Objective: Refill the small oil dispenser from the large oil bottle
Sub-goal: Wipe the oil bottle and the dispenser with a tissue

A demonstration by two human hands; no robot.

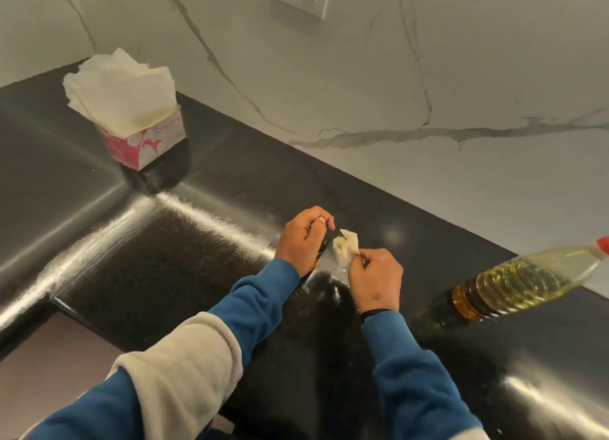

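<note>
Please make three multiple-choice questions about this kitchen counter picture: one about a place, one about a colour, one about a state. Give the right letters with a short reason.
1. Where does the tissue box stand?
A. far left of the counter
B. beside the large oil bottle
C. at the near edge

2. What colour is the large oil bottle cap?
A. blue
B. red
C. black

3. What is the right hand doing?
A. lying flat on the counter
B. pinching a crumpled tissue
C. holding the large bottle

Answers: 1 A, the box sits far left by the wall. 2 B, the cap shows red. 3 B, its fingers pinch the crumpled tissue beside the left hand.
</note>
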